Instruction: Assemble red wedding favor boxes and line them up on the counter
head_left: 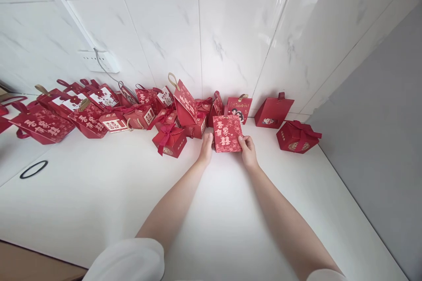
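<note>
A flat red gift box (227, 133) with gold characters stands on the white counter (99, 193) near the wall. My left hand (206, 148) presses against its lower left edge, fingers held together. My right hand (248, 149) grips its lower right corner, thumb on the front face. Both forearms reach straight forward across the counter.
Several red gift boxes and bags line the wall: a bow-topped box (169, 139) left of my hands, two boxes (273, 112) (297, 136) at the right, a pile (82, 112) at far left. A black ring (33, 169) lies on the counter. A grey panel (379, 140) borders the right.
</note>
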The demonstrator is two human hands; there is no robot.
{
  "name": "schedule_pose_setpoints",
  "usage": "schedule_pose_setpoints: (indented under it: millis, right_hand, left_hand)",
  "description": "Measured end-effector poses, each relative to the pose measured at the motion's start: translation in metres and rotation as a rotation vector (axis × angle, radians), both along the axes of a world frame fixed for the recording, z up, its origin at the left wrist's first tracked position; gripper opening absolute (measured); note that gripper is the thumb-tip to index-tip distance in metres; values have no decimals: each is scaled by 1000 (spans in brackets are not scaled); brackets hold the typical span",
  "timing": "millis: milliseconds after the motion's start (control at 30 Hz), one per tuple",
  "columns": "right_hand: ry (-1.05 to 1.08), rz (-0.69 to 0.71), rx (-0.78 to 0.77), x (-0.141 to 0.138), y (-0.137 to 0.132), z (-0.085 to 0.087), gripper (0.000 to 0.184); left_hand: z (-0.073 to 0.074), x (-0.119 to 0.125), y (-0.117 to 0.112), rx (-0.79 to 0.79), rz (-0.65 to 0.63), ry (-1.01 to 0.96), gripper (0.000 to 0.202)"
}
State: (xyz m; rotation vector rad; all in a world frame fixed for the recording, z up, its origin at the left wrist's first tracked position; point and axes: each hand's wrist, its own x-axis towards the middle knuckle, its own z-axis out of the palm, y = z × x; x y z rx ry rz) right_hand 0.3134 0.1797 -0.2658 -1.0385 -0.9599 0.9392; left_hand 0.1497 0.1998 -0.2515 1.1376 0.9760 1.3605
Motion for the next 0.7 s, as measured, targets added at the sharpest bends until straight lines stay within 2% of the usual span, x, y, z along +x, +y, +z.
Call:
schedule_pose_setpoints:
  millis: [167, 300, 533, 600, 633, 700]
  right_hand:
    - [-80, 62, 48, -2, -3, 3, 35]
    - [-67, 206, 34, -1, -4, 8, 34]
    - [54, 363, -7, 7, -4, 16, 30]
    - [21, 351, -2, 6, -6, 17, 31]
    - [-14, 300, 8, 4, -8, 18, 31]
    - [-104, 114, 63, -2, -14, 21, 31]
  left_hand:
    - [5, -3, -2, 48, -47, 10, 39]
    - [10, -9, 1, 76, -69, -37, 37]
    - [10, -22, 8, -12, -165, -43, 34]
    - [9, -20, 7, -19, -136, -99, 35]
    - [10, -19, 7, -10, -118, -126, 37]
    - [19, -17, 4, 43, -85, -144, 43]
